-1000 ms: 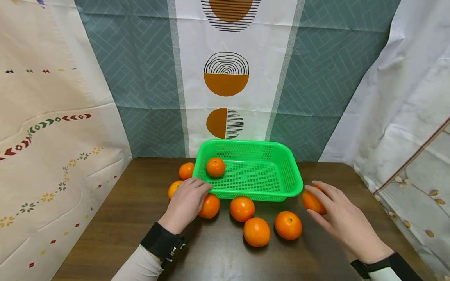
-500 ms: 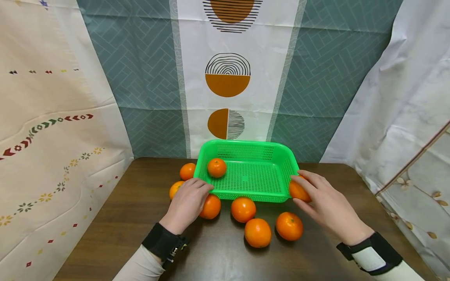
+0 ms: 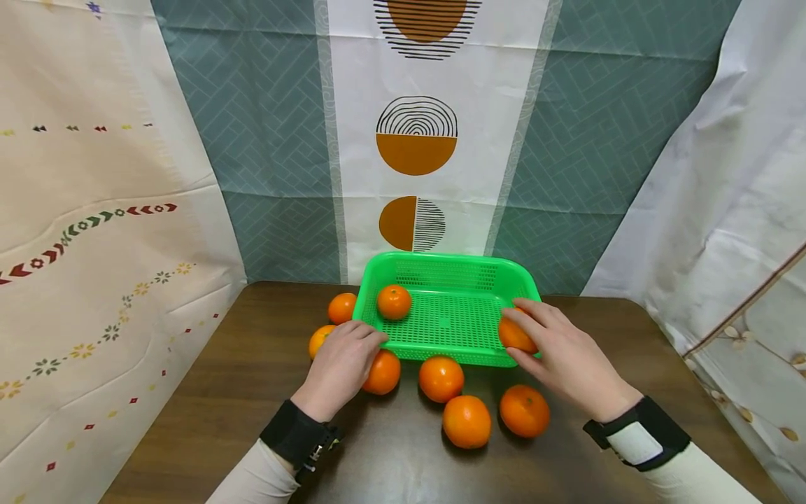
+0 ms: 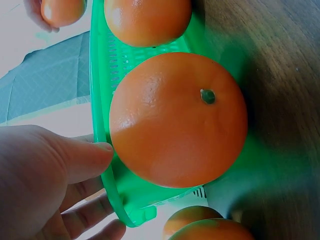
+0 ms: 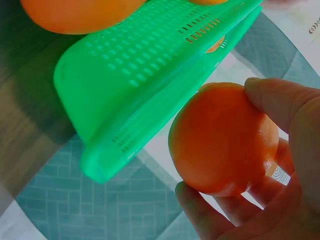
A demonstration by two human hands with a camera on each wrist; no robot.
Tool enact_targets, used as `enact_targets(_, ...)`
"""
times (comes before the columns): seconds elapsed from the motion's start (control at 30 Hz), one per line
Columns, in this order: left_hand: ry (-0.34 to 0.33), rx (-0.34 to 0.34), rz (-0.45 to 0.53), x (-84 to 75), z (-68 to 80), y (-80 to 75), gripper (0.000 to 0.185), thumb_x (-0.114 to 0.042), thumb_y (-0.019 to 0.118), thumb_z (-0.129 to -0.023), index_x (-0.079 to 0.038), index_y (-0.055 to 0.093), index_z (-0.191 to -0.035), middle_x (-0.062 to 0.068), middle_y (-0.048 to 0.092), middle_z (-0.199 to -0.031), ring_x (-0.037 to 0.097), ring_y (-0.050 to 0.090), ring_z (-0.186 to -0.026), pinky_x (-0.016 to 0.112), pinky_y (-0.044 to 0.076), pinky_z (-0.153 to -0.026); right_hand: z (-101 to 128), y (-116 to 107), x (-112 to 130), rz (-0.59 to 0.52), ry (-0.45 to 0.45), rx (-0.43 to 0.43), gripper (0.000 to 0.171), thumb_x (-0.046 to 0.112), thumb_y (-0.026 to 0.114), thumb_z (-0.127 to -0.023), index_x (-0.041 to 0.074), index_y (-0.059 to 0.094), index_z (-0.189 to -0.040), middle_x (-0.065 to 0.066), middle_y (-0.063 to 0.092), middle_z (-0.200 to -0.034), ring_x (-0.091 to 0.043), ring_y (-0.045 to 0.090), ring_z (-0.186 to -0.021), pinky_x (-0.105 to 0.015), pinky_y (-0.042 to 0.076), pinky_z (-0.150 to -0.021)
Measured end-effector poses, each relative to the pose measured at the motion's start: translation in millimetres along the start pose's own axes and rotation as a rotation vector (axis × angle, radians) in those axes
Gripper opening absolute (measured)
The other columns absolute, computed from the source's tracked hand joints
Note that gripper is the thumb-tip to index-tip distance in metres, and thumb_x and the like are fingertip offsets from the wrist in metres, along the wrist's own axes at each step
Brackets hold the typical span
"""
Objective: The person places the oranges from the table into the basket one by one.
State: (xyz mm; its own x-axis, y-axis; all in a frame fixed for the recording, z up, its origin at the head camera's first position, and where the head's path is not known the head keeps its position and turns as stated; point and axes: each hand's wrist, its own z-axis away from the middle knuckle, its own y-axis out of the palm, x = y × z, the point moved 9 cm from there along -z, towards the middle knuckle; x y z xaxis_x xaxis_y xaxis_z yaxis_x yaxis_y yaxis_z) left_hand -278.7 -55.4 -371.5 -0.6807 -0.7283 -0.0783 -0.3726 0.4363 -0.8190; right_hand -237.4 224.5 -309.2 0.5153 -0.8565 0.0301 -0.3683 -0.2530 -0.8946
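A green basket [image 3: 453, 266] stands at the back of the dark wooden table, with one orange [image 3: 394, 302] inside it. My left hand [image 3: 368, 343] holds the basket's front-left rim [image 4: 102, 115], its thumb by a large orange [image 4: 177, 120] that lies on the table against the basket. Between thumb and fingers [image 5: 295, 110], my right hand [image 3: 508, 333] grips another orange [image 5: 223, 137]. That orange [image 3: 519, 339] hangs over the basket's front-right corner.
Several more oranges lie on the table: two left of the basket [image 3: 342, 306] [image 3: 317, 339] and three in front of it [image 3: 441, 378] [image 3: 467, 421] [image 3: 525, 410]. Patterned cloth hangs close behind and on both sides.
My right hand has carried its orange up and to the left, from beside the basket's right end to over its front-right corner. The left hand has stayed on the rim.
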Motion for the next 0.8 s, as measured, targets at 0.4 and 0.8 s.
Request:
enact_targets(0.4, 0.008, -0.003, 0.011, -1.4, -0.2, 0.3, 0.022, -0.008, 0.076, -0.089, -0.01, 0.074, -0.112, 0.001, 0.07, -0.103, 0.025, 0.061, -0.103, 0.042, 0.048, -0.097, -29, 9, 4, -0.037, -0.026, 0.018, 0.059, 0.034, 0.079, -0.089, 0.014, 0.058, -0.141, -0.012, 0.052, -0.141, -0.03, 0.053, -0.124, -0.044, 0.057, -0.085)
enact_targets(0.8, -0.009, 0.036, -0.013, -0.2, -0.8, 3.6, 0.022, -0.01, 0.073, -0.092, -0.011, 0.074, -0.113, 0.0, 0.07, -0.105, 0.024, 0.061, -0.105, 0.041, 0.047, -0.1, -61, 44, 12, -0.176, 0.025, 0.17, 0.06, 0.037, 0.076, -0.091, 0.014, 0.057, -0.142, -0.007, 0.055, -0.137, -0.025, 0.057, -0.112, -0.037, 0.055, -0.083)
